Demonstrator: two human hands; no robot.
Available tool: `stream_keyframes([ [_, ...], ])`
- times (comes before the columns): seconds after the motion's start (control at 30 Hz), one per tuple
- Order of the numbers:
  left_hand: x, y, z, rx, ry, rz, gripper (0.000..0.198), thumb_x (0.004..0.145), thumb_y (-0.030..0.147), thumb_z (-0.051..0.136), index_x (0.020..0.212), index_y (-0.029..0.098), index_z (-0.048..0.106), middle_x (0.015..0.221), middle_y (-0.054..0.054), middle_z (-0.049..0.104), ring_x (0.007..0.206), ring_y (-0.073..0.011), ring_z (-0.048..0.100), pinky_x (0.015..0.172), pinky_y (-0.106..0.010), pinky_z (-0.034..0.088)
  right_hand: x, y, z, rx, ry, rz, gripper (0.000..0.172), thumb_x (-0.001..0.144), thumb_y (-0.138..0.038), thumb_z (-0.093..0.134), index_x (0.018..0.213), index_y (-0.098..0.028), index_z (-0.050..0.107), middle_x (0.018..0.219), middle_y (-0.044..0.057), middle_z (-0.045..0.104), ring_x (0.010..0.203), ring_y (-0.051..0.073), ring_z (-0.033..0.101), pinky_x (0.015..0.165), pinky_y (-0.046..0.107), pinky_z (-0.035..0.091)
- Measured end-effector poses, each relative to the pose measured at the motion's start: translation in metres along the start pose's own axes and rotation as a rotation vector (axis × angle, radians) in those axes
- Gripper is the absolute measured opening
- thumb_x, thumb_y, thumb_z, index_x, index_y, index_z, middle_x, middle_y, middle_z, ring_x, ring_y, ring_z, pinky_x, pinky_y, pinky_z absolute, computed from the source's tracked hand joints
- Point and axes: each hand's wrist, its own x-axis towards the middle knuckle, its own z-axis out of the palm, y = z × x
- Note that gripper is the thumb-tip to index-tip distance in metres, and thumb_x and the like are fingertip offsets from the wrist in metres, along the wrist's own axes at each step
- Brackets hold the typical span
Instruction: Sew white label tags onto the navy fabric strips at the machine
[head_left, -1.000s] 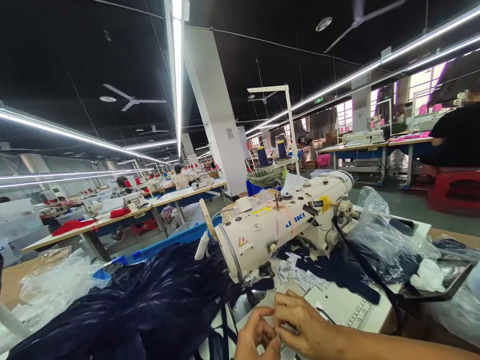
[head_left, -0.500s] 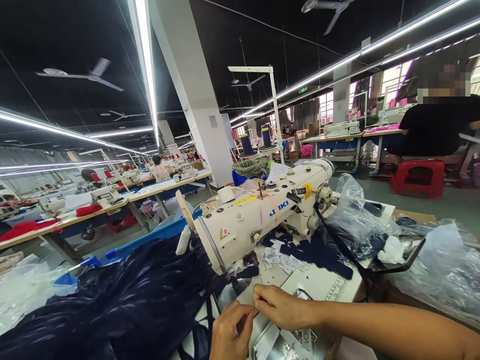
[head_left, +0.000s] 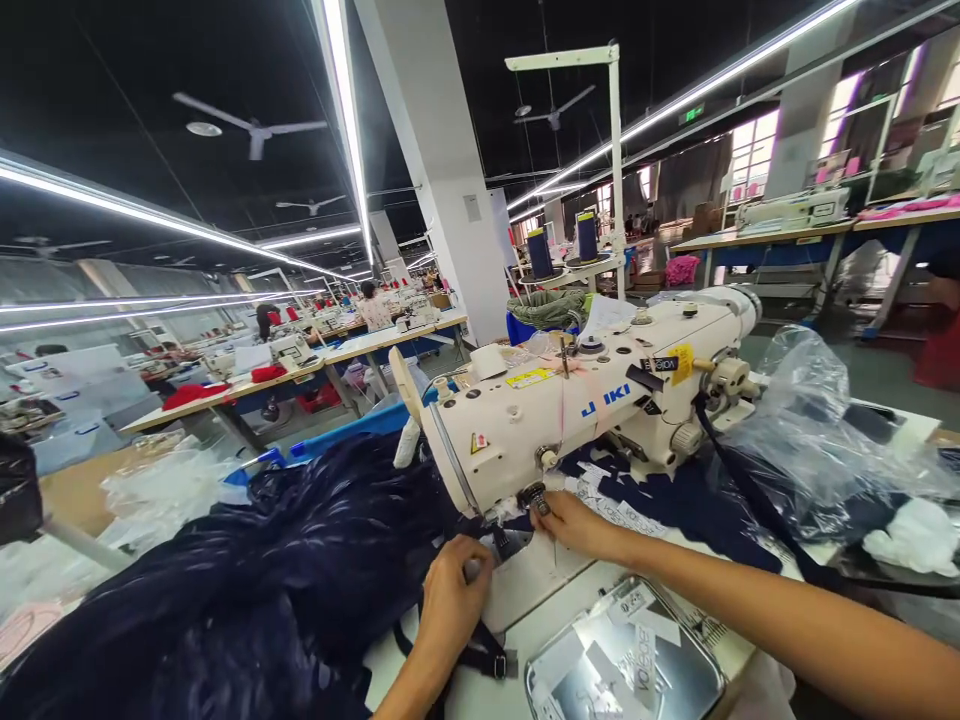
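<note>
A white sewing machine (head_left: pixel 540 410) marked JUKI stands in front of me. My right hand (head_left: pixel 574 525) is closed at its dark ribbed knob (head_left: pixel 533 495), below the machine head; what the fingertips pinch is too small to make out. Close to the needle area, my left hand (head_left: pixel 454 585) has its fingers curled together, and anything inside them is hidden. Dark navy fabric (head_left: pixel 247 570) is heaped left of the machine. A navy strap (head_left: pixel 480 660) with a small buckle lies beside my left wrist. White printed labels (head_left: pixel 622 515) lie behind my right hand.
A metal tray (head_left: pixel 675 690) with labels sits at the front of the machine table. Clear plastic bags (head_left: pixel 817 450) lie at right. Two navy thread cones (head_left: pixel 587 238) stand behind the machine. A blue bin edge (head_left: pixel 360 422) borders the fabric. Other sewing tables stretch beyond.
My hands, pinched close together over the machine bed, have moved apart. The right has risen to the knob, and the left is nearer the needle area. My view has swung left.
</note>
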Motion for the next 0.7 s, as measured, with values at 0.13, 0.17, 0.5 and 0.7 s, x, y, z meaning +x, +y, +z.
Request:
stream_keyframes([
  [0.13,0.016,0.004,0.000,-0.045,0.004,-0.175,0.014,0.065,0.018,0.046,0.060,0.018,0.059,0.070,-0.002,0.064,0.068,-0.0182,0.055,0.066,-0.028,0.037,0.018,0.004,0.008,0.001,0.020,0.047,0.014,0.072,-0.007,0.043,0.069,-0.014,0.054,0.068,0.002,0.057,0.067,0.016,0.052,0.059,0.024,0.036],
  [0.17,0.019,0.005,0.002,-0.051,0.012,-0.196,0.014,0.065,0.018,0.046,0.060,0.017,0.060,0.066,-0.002,0.063,0.067,-0.0185,0.055,0.065,-0.028,0.037,0.022,0.004,0.012,0.001,0.021,0.058,0.013,0.071,-0.008,0.044,0.070,-0.014,0.056,0.070,0.003,0.058,0.069,0.017,0.053,0.060,0.024,0.037],
  [0.5,0.022,0.000,0.023,-0.176,0.103,-0.225,0.019,0.065,0.023,0.048,0.069,0.013,0.064,0.068,-0.004,0.066,0.069,-0.0205,0.059,0.064,-0.028,0.043,0.034,0.016,0.044,0.020,0.029,0.055,0.016,0.075,-0.017,0.048,0.082,-0.016,0.062,0.079,0.007,0.062,0.088,0.022,0.054,0.073,0.029,0.040],
  [0.7,0.025,0.000,0.025,-0.265,0.117,-0.244,0.023,0.063,0.023,0.051,0.076,0.012,0.066,0.073,-0.004,0.068,0.078,-0.0232,0.061,0.070,-0.030,0.046,0.036,0.022,0.048,0.045,0.035,0.033,0.017,0.077,-0.018,0.046,0.086,-0.017,0.061,0.080,0.006,0.062,0.083,0.020,0.055,0.069,0.026,0.041],
])
